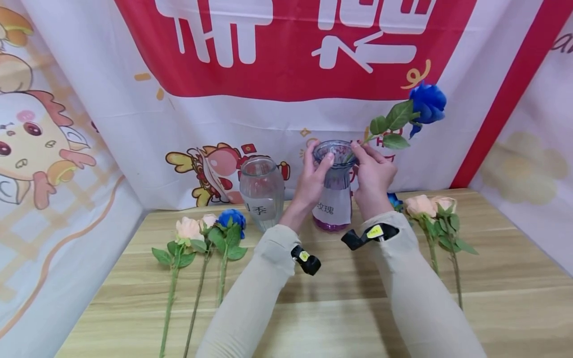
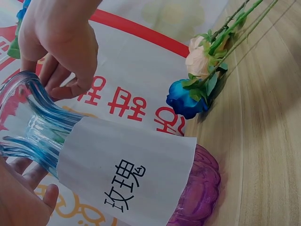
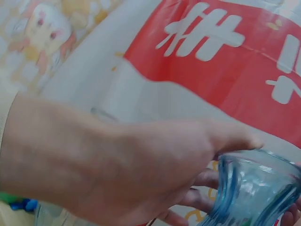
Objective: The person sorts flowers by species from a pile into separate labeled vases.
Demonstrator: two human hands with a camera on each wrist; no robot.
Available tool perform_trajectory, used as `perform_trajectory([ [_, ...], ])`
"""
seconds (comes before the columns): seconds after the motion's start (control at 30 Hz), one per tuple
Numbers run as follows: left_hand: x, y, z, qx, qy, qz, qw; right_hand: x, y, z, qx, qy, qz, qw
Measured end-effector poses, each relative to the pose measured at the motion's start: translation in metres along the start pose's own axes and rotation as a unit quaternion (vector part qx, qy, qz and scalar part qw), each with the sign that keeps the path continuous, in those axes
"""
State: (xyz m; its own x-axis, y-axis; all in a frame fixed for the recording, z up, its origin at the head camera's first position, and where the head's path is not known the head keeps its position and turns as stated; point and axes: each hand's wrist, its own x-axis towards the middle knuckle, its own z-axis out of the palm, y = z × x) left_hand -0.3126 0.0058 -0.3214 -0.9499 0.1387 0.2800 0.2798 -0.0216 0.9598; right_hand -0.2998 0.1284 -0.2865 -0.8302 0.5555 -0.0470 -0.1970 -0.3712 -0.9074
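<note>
In the head view a flared glass vase (image 1: 332,226), bluish above and purple at its base, stands upright with a white paper label (image 2: 124,172) around it. My left hand (image 1: 310,181) grips its neck from the left, thumb over the rim; the right wrist view shows this too. At the rim's right side, my right hand (image 1: 375,173) pinches the stem of a blue rose (image 1: 428,104). That rose leans out to the right, its lower stem inside the vase mouth. The right fingertips are partly hidden behind the rim in the left wrist view.
A second, clear glass vase (image 1: 261,186) with a label stands to the left. Two pale peach roses (image 1: 188,228) and a blue rose (image 1: 232,219) lie at left on the wooden table (image 1: 313,318). More peach roses (image 1: 421,205) and a blue one (image 2: 187,100) lie right. A printed cloth (image 1: 286,119) hangs behind.
</note>
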Motion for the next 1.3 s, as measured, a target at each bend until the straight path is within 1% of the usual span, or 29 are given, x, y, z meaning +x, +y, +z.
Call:
perform_trajectory([
  [0.2, 0.001, -0.001, 0.000, -0.008, -0.002, 0.005, 1.0000, 0.007, 0.003, -0.008, 0.040, -0.051, 0.005, 0.998],
  [0.27, 0.001, -0.001, 0.000, -0.006, -0.002, 0.005, 1.0000, 0.007, 0.004, -0.010, 0.041, -0.067, 0.010, 0.997],
  [0.33, 0.001, -0.001, 0.000, -0.007, -0.001, 0.006, 1.0000, 0.006, 0.002, -0.012, 0.040, -0.075, 0.027, 0.996],
  [0.5, 0.002, 0.001, 0.000, -0.008, 0.000, 0.011, 0.9999, 0.007, 0.003, -0.017, 0.057, -0.094, 0.049, 0.993],
  [0.6, 0.001, 0.002, 0.000, -0.005, 0.003, 0.011, 0.9999, 0.009, 0.002, -0.023, 0.065, -0.115, 0.062, 0.989],
  [0.67, 0.001, 0.002, 0.000, -0.002, 0.004, 0.010, 0.9999, 0.009, 0.002, -0.030, 0.053, -0.136, 0.063, 0.987],
  [0.7, 0.001, 0.002, -0.001, 0.000, 0.004, 0.009, 0.9999, 0.009, 0.002, -0.034, 0.050, -0.147, 0.062, 0.986],
  [0.83, 0.001, 0.001, -0.001, 0.002, 0.004, 0.009, 1.0000, 0.007, 0.000, -0.056, 0.000, -0.188, 0.041, 0.981],
  [0.9, 0.001, 0.001, -0.001, 0.000, 0.004, 0.010, 0.9999, 0.007, -0.001, -0.069, -0.013, -0.199, 0.028, 0.979],
  [1.07, 0.001, 0.000, 0.000, -0.007, 0.002, 0.010, 0.9999, 0.009, -0.007, -0.103, -0.023, -0.205, 0.008, 0.979],
  [1.17, 0.001, 0.000, 0.000, -0.004, 0.003, 0.008, 1.0000, 0.011, -0.010, -0.125, -0.039, -0.205, 0.001, 0.978],
  [1.3, 0.001, -0.001, 0.001, 0.001, 0.004, 0.008, 1.0000, 0.015, -0.011, -0.153, -0.076, -0.205, -0.003, 0.976],
])
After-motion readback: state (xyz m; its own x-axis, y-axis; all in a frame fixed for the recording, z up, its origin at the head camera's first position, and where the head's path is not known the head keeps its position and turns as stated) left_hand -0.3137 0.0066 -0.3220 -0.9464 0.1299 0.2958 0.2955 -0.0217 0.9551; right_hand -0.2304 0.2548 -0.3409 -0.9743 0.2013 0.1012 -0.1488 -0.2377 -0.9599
